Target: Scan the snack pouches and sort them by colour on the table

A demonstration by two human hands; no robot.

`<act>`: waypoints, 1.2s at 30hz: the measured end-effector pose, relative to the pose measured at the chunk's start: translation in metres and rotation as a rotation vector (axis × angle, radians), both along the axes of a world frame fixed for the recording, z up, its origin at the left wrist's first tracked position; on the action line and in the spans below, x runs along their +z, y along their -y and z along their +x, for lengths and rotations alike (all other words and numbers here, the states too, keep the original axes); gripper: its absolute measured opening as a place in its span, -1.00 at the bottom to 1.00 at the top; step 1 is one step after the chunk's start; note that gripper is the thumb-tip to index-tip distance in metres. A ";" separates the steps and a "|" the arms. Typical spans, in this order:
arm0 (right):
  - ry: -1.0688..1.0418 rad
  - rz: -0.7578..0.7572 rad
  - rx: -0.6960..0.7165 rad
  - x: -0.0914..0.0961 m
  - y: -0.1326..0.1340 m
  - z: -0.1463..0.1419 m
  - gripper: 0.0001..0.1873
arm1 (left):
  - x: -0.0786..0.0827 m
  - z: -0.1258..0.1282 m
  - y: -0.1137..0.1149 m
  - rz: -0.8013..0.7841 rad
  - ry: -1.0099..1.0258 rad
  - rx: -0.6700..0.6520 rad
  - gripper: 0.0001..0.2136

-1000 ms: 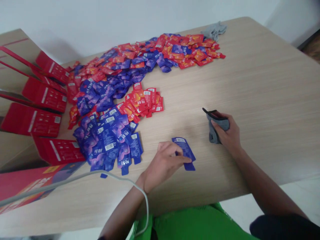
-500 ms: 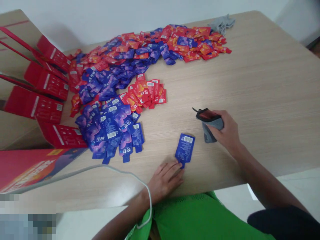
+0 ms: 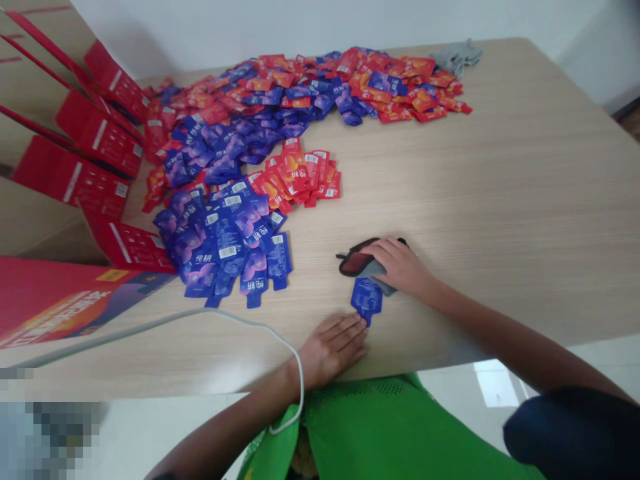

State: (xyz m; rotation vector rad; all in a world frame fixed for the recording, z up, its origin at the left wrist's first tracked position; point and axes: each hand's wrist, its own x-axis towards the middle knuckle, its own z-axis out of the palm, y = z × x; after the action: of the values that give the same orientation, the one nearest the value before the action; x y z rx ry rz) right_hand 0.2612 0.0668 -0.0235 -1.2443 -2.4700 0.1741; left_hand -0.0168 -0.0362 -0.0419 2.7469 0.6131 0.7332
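Note:
A single blue sachet point(image 3: 367, 298) lies near the front edge of the wooden table point(image 3: 500, 200). My left hand point(image 3: 333, 348) rests flat beside it, fingers stretched out, fingertips touching the sachet's lower tip. My right hand point(image 3: 400, 267) is closed on a grey cloth with a dark red and black part point(image 3: 356, 265), and presses it onto the upper half of the blue sachet. To the left lies a heap of blue sachets point(image 3: 225, 247).
A small group of red sachets point(image 3: 300, 175) and a long mixed spread of red and blue sachets point(image 3: 300, 93) cover the back left. Red cartons point(image 3: 95, 133) stand at the left edge. A grey rag point(image 3: 457, 57) lies far back. A grey cable point(image 3: 200, 317) crosses the front.
My right hand has carried the cloth left and down onto the blue sachet. My left hand has drawn back from on top of the sachet to its lower tip and flattened.

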 end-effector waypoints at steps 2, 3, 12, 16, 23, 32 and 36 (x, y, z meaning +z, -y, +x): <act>0.039 0.020 -0.047 0.008 -0.019 0.012 -0.48 | -0.001 0.000 0.001 0.003 0.001 0.011 -0.68; 0.053 0.035 -0.072 0.014 -0.025 0.017 -0.48 | -0.001 0.001 0.002 0.001 0.003 0.017 -0.69; -0.098 0.019 0.065 0.031 0.041 -0.019 -0.53 | 0.001 0.004 0.004 -0.050 0.059 0.057 -0.73; -0.050 -0.065 0.183 0.002 0.050 -0.027 -0.59 | 0.000 0.004 0.004 -0.081 0.063 0.057 -0.74; 0.046 -0.017 -0.056 0.001 -0.024 0.008 -0.48 | -0.001 0.003 0.003 -0.086 0.062 0.042 -0.73; -0.229 0.068 -0.047 0.046 0.033 -0.011 -0.49 | 0.003 0.005 0.002 -0.084 0.081 0.053 -0.75; -0.092 -0.089 0.149 0.015 0.062 -0.026 -0.61 | 0.001 0.004 0.003 -0.137 0.089 0.056 -0.76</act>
State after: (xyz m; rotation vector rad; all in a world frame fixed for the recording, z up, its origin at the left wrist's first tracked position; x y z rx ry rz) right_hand 0.2355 0.0046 -0.0088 -1.0612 -2.4981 0.3752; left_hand -0.0124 -0.0388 -0.0410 2.5674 0.6964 0.7902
